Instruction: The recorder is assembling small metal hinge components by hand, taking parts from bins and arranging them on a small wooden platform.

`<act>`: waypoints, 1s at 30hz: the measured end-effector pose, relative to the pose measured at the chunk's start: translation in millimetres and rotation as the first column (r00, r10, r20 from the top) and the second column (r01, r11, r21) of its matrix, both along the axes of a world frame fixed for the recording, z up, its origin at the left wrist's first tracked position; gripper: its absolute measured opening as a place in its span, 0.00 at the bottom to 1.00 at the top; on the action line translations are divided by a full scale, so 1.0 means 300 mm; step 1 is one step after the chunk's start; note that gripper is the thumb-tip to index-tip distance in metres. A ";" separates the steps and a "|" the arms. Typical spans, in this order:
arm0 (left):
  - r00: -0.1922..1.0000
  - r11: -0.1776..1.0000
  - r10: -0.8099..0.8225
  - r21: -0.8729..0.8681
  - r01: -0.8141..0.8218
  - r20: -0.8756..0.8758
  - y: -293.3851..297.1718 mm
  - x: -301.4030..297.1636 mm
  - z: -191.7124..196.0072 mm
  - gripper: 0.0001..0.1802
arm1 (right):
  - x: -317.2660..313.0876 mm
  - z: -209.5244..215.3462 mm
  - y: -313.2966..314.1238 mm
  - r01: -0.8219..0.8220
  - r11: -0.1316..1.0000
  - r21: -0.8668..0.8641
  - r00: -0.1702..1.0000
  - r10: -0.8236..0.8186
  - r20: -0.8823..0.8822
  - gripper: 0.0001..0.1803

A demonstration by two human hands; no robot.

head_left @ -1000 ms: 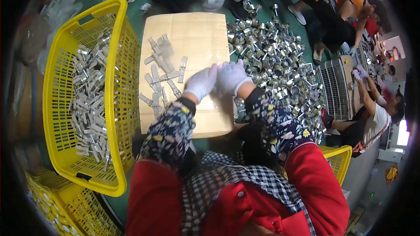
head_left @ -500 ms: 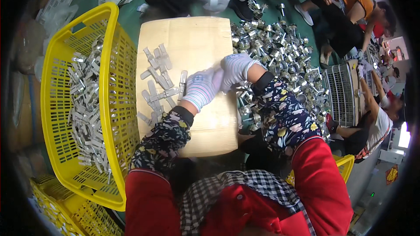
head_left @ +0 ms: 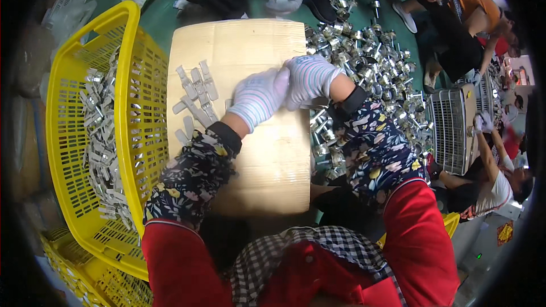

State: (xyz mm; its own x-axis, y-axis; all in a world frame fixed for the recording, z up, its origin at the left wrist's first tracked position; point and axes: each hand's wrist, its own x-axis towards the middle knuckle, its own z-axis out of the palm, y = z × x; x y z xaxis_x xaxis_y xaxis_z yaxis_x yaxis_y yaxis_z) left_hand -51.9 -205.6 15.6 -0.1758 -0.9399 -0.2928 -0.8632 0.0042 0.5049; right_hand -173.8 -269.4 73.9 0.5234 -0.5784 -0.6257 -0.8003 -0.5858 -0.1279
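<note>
Hands (head_left: 259, 96) meet over cardboard (head_left: 267, 162), its near right corner (head_left: 297, 200) open.

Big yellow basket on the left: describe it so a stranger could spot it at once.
Find the flat, tan cardboard sheet mid-view. Just left of it stands a large, slotted yellow plastic basket. Unlike the partly hidden yellow basket at lower left, it shows a heap of long, grey pieces.
</note>
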 end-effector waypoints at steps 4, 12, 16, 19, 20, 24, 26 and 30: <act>0.993 0.992 -0.118 0.040 0.117 0.025 -0.067 0.065 -0.016 0.29 | 0.061 0.054 -0.010 0.052 0.991 0.126 0.995 -0.040 -0.091 0.23; 0.892 0.909 0.299 0.386 -0.158 -0.339 -0.215 0.088 -0.011 0.37 | 0.050 -0.040 -0.032 -0.050 0.904 -0.424 0.998 0.056 0.001 0.22; 0.995 0.995 -0.097 -0.012 0.097 -0.016 -0.111 0.060 0.012 0.26 | 0.042 0.018 -0.078 -0.090 0.991 -0.098 0.994 0.083 -0.076 0.25; 0.995 0.995 -0.087 0.048 0.085 0.046 -0.118 0.093 -0.037 0.25 | 0.060 0.035 -0.062 -0.115 0.993 -0.001 0.991 0.115 -0.068 0.25; 0.996 0.991 -0.082 -0.099 0.086 0.040 -0.132 0.137 -0.131 0.26 | 0.091 0.060 -0.026 -0.073 0.997 -0.018 0.994 0.071 -0.077 0.26; 0.780 0.812 0.425 0.574 -0.105 -0.460 -0.229 0.136 -0.111 0.32 | 0.037 -0.110 0.062 0.029 0.716 -0.697 0.990 0.074 0.117 0.28; 0.793 0.811 0.432 0.570 -0.133 -0.430 -0.267 0.137 -0.104 0.32 | 0.035 -0.087 0.006 -0.002 0.788 -0.615 0.993 0.073 0.090 0.27; 0.956 0.985 0.147 0.123 -0.119 -0.253 -0.206 0.087 -0.054 0.32 | 0.044 0.014 -0.127 -0.009 0.972 -0.233 0.999 0.000 -0.037 0.26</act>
State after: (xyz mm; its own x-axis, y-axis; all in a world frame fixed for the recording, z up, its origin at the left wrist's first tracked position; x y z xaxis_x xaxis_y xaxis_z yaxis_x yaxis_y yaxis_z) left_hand -25.8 -267.5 -0.5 -0.1348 -0.9261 -0.3522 -0.6906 -0.1671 0.7037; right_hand -160.5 -307.6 78.1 0.5057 -0.7081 -0.4928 -0.7991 -0.5998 0.0418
